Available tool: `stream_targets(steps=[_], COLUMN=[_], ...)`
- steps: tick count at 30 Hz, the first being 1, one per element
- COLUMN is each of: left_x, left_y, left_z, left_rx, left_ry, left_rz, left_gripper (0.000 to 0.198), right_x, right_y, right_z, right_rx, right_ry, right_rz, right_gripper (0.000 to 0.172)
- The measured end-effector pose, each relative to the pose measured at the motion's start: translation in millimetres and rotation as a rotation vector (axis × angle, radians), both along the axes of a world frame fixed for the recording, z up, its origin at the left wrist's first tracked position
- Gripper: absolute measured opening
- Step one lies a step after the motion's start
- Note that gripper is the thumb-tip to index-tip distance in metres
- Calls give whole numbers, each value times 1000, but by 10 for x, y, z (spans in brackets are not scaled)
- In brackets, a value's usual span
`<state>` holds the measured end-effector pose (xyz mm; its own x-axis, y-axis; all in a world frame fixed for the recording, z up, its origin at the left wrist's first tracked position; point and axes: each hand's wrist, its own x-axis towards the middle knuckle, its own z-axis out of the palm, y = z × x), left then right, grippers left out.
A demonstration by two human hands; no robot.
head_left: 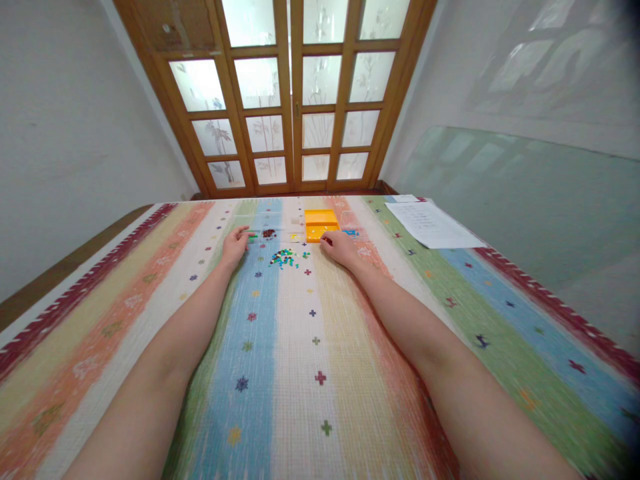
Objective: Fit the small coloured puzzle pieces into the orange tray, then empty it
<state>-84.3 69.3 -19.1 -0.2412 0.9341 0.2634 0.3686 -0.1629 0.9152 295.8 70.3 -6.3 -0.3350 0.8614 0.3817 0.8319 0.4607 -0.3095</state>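
My left hand (236, 246) rests on the striped cloth at the left end of the clear containers, its fingers loosely curved and apart. Small green pieces (253, 236) lie by its fingertips. My right hand (340, 245) is at the front edge of an orange box (322, 216), its fingers curled together; whatever they hold is hidden or too small to make out. White pieces sit in the orange box. Between my hands lies a loose pile of mixed small pieces (284, 258), blue, green, white, yellow and dark.
Behind the pile, clear containers hold dark brown pieces (269, 233) and yellow pieces (294, 237). Blue pieces (351, 233) lie right of the orange box. A printed paper sheet (431, 225) lies at the back right of the tablecloth (295, 373). Wooden glazed doors (295, 113) stand beyond the table.
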Motion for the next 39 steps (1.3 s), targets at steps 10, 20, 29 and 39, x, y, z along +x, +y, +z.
stream_targets(steps=[10,20,29,39], left_x=[248,312,467,1016], left_y=[-221,-246,-311,-577], left_z=[123,162,194,268], left_rx=[101,111,57,132], left_ry=[664,718,562,645], left_rz=[-542,-574,-452,-540], left_gripper=[22,19,20,14], right_x=[-2,-2,-16,-184], right_y=[19,-4,-13,-164], right_z=[-15,4,33,135], right_rx=[10,12,18,18], right_ry=[0,0,-35,-4], right_rz=[3,1,10,143], right_gripper=[20,20,21,22])
